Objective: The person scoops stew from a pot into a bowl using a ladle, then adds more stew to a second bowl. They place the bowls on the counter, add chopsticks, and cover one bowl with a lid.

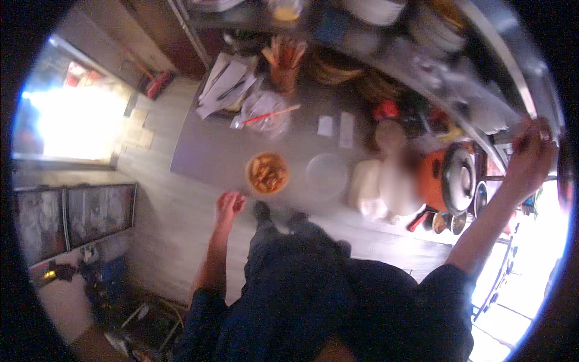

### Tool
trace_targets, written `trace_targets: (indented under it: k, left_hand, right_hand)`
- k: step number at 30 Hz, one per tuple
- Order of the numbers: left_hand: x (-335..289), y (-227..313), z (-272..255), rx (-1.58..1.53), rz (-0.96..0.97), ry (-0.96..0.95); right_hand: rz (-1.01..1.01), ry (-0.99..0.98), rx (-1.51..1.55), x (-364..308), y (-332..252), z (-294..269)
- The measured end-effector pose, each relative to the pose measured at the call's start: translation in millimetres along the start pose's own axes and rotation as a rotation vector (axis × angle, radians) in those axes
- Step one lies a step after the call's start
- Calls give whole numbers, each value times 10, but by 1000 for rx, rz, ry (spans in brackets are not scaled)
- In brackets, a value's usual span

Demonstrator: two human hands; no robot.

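Observation:
My left hand [229, 206] hangs just off the table's front edge with its fingers loosely bent and apart, nothing visible in them. Nearest to it stands a round bowl of orange-red food in chunks [268, 173]. Beside the bowl, to its right, is a clear round lid or dish [327, 175]. My right hand [533, 146] is raised far to the right, by the metal shelf edge [503, 51]. Its fingers are closed; blur hides what they hold, if anything.
On the grey table [199, 148] are a plastic bag with a red stick [265, 114], papers [229, 84] and a holder of wooden sticks [284, 60]. An orange pot [431, 181] with a shiny lid stands right. A red broom [158, 84] leans far left. Another person's arm [63, 301] shows lower left.

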State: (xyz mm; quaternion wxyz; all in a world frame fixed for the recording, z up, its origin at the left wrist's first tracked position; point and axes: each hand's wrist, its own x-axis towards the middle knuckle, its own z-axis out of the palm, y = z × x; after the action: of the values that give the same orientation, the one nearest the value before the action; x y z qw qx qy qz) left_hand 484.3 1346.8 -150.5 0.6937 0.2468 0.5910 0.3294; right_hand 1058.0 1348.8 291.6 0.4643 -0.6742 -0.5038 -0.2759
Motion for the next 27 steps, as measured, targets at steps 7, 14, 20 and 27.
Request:
trace_targets:
  k: [7,14,20,27]
  left_hand:
    - [-758,365,605,-113,-101,-497]
    - [-896,463,494,223,310,-215]
    - [-532,577,366,516,368,-215]
    - [90,539,652,664,396,-90]
  right_hand:
    - [1138,-954,652,-2845,-1332,795]
    - [1736,-971,988,-3703,-1639,798]
    - [1496,-936,755,-3893,-1645,972]
    - [749,-1209,60,-4358,-1582,1586]
